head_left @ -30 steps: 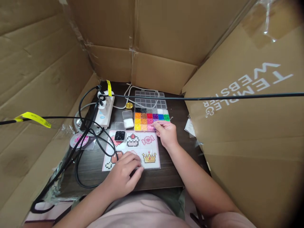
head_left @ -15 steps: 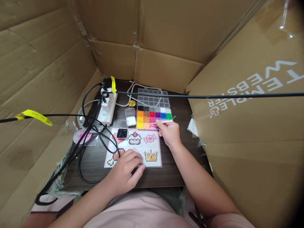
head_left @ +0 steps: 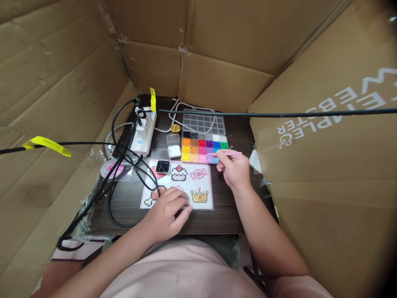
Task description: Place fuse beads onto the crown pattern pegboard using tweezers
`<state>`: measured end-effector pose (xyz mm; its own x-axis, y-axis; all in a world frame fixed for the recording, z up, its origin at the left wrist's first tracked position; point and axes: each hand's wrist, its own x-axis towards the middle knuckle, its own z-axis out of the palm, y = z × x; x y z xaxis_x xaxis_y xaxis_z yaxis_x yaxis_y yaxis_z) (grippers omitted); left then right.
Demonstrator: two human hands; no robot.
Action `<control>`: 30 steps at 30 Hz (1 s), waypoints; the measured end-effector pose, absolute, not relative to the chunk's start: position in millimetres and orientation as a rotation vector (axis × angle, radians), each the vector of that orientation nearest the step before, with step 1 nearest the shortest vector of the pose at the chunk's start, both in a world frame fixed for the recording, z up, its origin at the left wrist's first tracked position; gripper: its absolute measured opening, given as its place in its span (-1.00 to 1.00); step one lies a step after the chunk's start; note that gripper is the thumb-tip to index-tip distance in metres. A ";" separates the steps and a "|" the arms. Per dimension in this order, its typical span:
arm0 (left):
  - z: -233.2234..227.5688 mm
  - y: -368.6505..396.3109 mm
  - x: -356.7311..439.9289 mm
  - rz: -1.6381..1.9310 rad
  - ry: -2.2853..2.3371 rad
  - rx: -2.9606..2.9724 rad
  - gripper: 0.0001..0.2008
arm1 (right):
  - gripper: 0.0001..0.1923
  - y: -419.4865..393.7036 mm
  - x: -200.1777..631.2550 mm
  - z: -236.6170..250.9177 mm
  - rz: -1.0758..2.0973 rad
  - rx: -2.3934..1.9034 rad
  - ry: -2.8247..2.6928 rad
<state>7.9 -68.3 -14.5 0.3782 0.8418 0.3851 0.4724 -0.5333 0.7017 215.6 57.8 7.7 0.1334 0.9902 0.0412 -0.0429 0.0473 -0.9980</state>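
My right hand (head_left: 236,170) pinches pink tweezers (head_left: 231,153) at the right edge of a divided bead box (head_left: 192,161). Their tips point left over the pink and purple beads in the front rows; whether a bead is between them is too small to tell. My left hand (head_left: 169,213) lies on the lower middle of a pixel-pattern sheet (head_left: 211,182), fingers loosely bent and thumb apart, covering part of a picture. Cupcake, candy and crown pictures show on the sheet. A small box of black beads (head_left: 163,167) sits on its upper left.
A small box of white beads (head_left: 174,151), a gold tin (head_left: 175,128) and a clear divided lid (head_left: 204,122) are behind the sheet. A power strip (head_left: 144,134) and looping black cables (head_left: 124,159) occupy the left. Cardboard walls (head_left: 310,198) enclose the table.
My right hand has moved to the right, off the front of the bead box, with the tweezers still in it. My left hand stays on the sheet. The whole view has shifted slightly.
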 end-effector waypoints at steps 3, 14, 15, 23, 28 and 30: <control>-13.9 -68.0 7.5 1.010 1.125 2.158 -0.93 | -0.86 35.1 227.3 15.1 1.160 -1.226 -1.389; -12.2 -67.5 7.7 0.997 1.134 2.146 -0.92 | -0.92 -6.4 244.2 -4.2 1.483 -1.083 -1.599; -12.2 -67.4 7.7 0.997 1.132 2.147 -0.92 | -0.92 -5.7 244.1 -4.7 1.487 -1.073 -1.612; -12.9 -67.1 7.9 1.008 1.139 2.157 -0.91 | -0.84 0.1 247.5 -5.8 1.502 -1.007 -1.717; -15.0 -67.1 7.2 1.013 1.123 2.173 -0.93 | -0.91 13.9 247.7 -2.7 1.536 -0.879 -1.797; -15.4 -67.1 7.0 1.007 1.128 2.172 -0.93 | -0.92 20.9 246.2 -1.5 1.587 -0.827 -1.833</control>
<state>7.0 -67.1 -15.4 0.3863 0.8383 0.3848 0.4769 -0.5386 0.6946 246.2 20.9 -1.5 -0.6447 0.7640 0.0250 0.0847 0.1039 -0.9910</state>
